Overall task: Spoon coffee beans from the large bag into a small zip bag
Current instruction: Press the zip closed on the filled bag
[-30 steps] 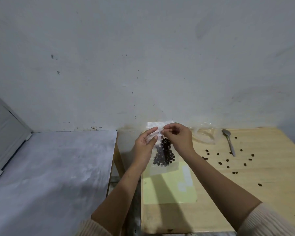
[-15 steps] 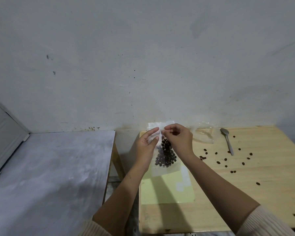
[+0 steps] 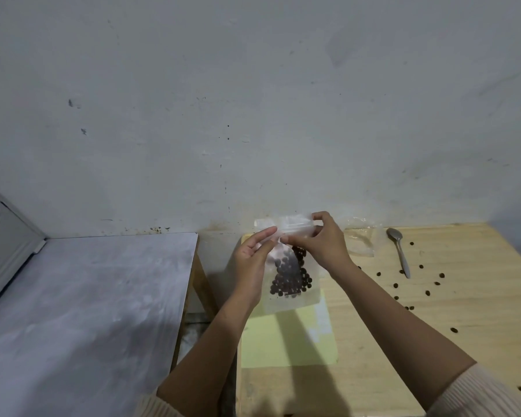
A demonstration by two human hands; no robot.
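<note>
A small clear zip bag (image 3: 289, 300) hangs upright above the wooden table's left end, its lower half filled with dark coffee beans (image 3: 292, 278). My left hand (image 3: 253, 263) pinches the left part of its top strip. My right hand (image 3: 322, 242) pinches the same strip just to the right, fingers pressed together on the seal. A metal spoon (image 3: 399, 251) lies on the table to the right, apart from both hands. Behind my right hand lies a crumpled clear plastic bag (image 3: 360, 239), flat against the wall edge.
Several loose beans (image 3: 427, 291) are scattered over the wooden table (image 3: 463, 341) right of the spoon. A pale yellow sheet (image 3: 286, 341) lies under the bag. A grey-topped table (image 3: 88, 311) stands to the left across a narrow gap. A white wall rises close behind.
Both hands have kept their pinch on the bag's top strip. My right hand's fingers have shifted slightly right along the strip, and the bag hangs in nearly the same place.
</note>
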